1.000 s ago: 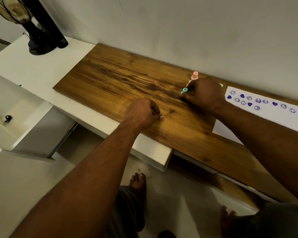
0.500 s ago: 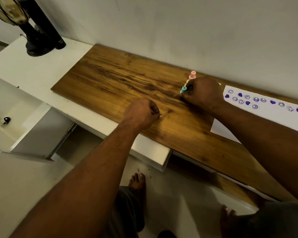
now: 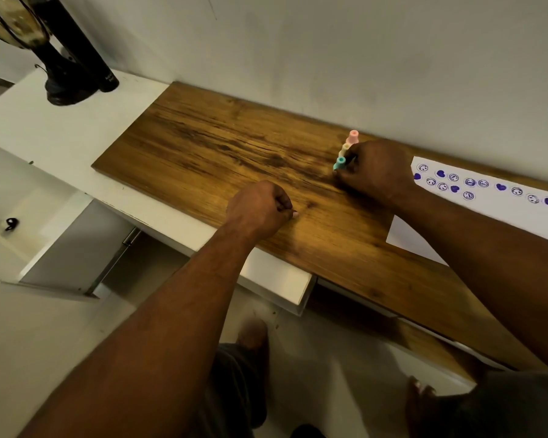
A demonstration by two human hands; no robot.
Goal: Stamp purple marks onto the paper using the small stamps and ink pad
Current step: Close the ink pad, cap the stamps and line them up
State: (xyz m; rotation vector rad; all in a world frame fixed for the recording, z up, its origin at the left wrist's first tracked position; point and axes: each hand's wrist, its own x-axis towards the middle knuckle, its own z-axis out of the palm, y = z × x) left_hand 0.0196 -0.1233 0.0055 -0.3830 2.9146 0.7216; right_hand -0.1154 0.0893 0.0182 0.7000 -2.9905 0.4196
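A white paper [image 3: 405, 235] lies at the right of the wooden board [image 3: 222, 153], with a row of purple smiley and heart marks [image 3: 470, 183] along its far edge. Three small stamps stand in a line left of the paper: pink [image 3: 353, 136], cream [image 3: 345, 149] and teal [image 3: 339, 163]. My right hand [image 3: 377, 172] is curled over the near end of that line, its fingers round the teal stamp. My left hand [image 3: 258, 208] rests on the board as a fist and holds nothing that shows. No ink pad is in sight; the right hand hides the spot beneath it.
The board lies on a white cabinet top [image 3: 45, 121] against the wall. A black ornament base and a black cylinder [image 3: 76, 74] stand at the far left. An open white drawer [image 3: 29, 222] holds a small black object [image 3: 10, 223]. Bare feet [image 3: 252, 336] show on the floor below.
Both hands stay where they were; only the view has shifted a little.
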